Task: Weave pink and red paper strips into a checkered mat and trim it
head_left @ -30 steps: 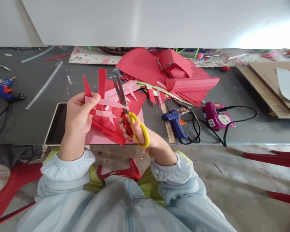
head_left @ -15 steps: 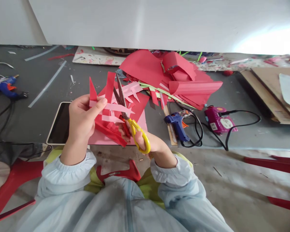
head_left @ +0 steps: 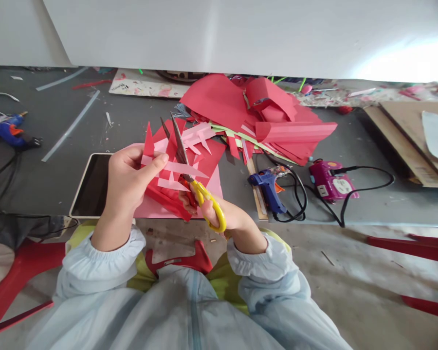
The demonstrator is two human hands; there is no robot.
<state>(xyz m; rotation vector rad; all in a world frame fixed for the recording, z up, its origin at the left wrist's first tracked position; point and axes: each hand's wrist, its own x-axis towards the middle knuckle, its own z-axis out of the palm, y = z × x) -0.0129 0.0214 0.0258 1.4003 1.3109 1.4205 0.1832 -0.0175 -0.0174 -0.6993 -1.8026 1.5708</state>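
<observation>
My left hand point(head_left: 129, 176) pinches red and pink paper strips point(head_left: 178, 168) between thumb and fingers. Pointed red ends stick up above the thumb. Yellow-and-red-handled scissors point(head_left: 209, 204) are in my right hand point(head_left: 222, 214), its fingers through the handles. Their blades stand apart, pointing up and away, and a red strip lies at the blades. Under both hands are cut paper pieces and a pink sheet point(head_left: 214, 183) at the table's front edge.
Behind lies a heap of red paper point(head_left: 222, 104). A blue glue gun point(head_left: 272, 192), a purple box point(head_left: 330, 181) and cables sit to the right, cardboard point(head_left: 397, 141) farther right. On the left are a phone point(head_left: 91, 187) and another blue glue gun point(head_left: 9, 131).
My left hand has moved slightly right with the strips. The scissor blades have opened wider and tilted left, and the upright red strip now stands at the blades.
</observation>
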